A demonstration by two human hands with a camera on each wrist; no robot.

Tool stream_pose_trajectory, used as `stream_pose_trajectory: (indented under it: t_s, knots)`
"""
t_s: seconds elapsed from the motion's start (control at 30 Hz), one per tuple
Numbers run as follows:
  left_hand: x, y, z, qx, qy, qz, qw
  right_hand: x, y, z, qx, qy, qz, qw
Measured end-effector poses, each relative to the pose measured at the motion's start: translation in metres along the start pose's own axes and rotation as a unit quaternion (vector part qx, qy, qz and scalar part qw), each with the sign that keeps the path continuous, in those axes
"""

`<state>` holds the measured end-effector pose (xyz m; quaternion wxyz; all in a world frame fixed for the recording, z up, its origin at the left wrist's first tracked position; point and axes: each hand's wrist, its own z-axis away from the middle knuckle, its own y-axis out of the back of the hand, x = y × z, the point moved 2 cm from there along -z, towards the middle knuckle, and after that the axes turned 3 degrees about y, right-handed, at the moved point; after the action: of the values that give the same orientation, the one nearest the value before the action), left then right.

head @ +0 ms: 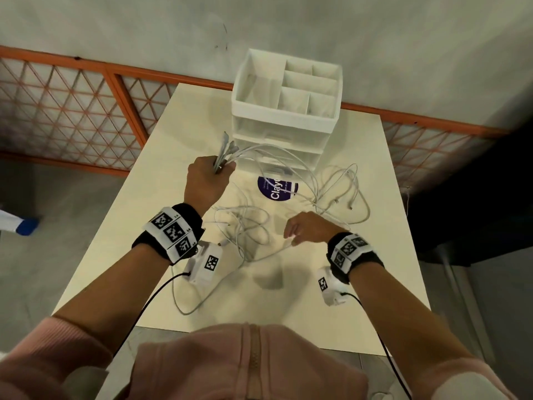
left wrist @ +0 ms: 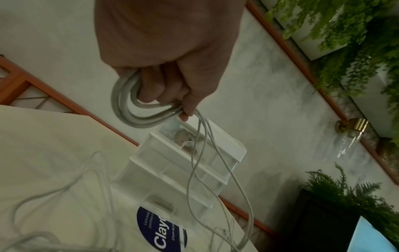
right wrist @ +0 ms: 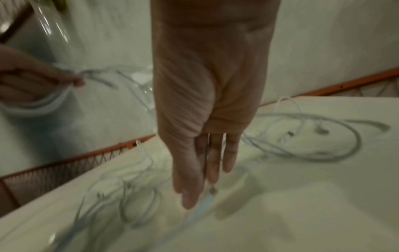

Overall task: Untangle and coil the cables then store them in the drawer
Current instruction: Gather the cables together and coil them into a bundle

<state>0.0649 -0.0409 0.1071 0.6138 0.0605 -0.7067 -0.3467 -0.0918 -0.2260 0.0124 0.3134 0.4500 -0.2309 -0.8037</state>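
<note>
My left hand (head: 215,176) is raised above the table and grips a coiled bundle of white cable (head: 226,148); in the left wrist view the coil (left wrist: 129,109) loops out under the curled fingers of that hand (left wrist: 168,92). Loose strands (left wrist: 200,153) trail from it down to the table. My right hand (head: 292,233) hovers low over the table with straight fingers (right wrist: 190,192), holding nothing, just above a cable end (right wrist: 212,189). One tangle of white cables (head: 245,226) lies between my hands, another (head: 346,192) to the right. The white drawer unit (head: 285,131) stands at the back.
The drawer unit carries an open divided tray (head: 288,85) on top. A purple round sticker (head: 277,189) lies in front of it. The cream table (head: 360,298) ends close to my body. An orange lattice railing (head: 86,105) runs behind.
</note>
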Motion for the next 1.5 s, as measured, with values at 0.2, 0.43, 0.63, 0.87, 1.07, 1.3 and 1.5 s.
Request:
stream_pose_trajectory:
  t_s: [0.2,0.43,0.63,0.87,1.07,1.3,1.5]
  knots:
    - [-0.001,-0.011,0.007,-0.059,-0.026,0.045,0.997,0.022,-0.019,-0.003,0.038,-0.031,0.064,0.997]
    - [0.012,-0.016,0.011,-0.077,-0.051,0.080,0.993,-0.013,0.044,0.004,-0.031,-0.026,-0.025,0.999]
    - [0.011,-0.016,0.011,-0.077,-0.052,0.069,0.993,0.008,-0.014,-0.007,-0.053,-0.039,0.074,0.995]
    - [0.002,-0.014,0.015,-0.121,-0.082,0.055,0.988,0.010,-0.016,-0.005,-0.005,-0.003,0.001,1.000]
    - [0.008,-0.020,0.028,-0.215,-0.089,0.098,0.968,-0.068,0.077,0.027,0.044,0.106,-0.101,0.988]
    - [0.032,-0.024,0.038,-0.247,-0.125,0.162,0.947,-0.126,0.122,0.048,0.180,0.184,-0.218,0.942]
    - [0.036,-0.016,0.034,-0.262,-0.155,0.109,0.946,-0.130,0.133,0.051,0.286,0.202,-0.268,0.898]
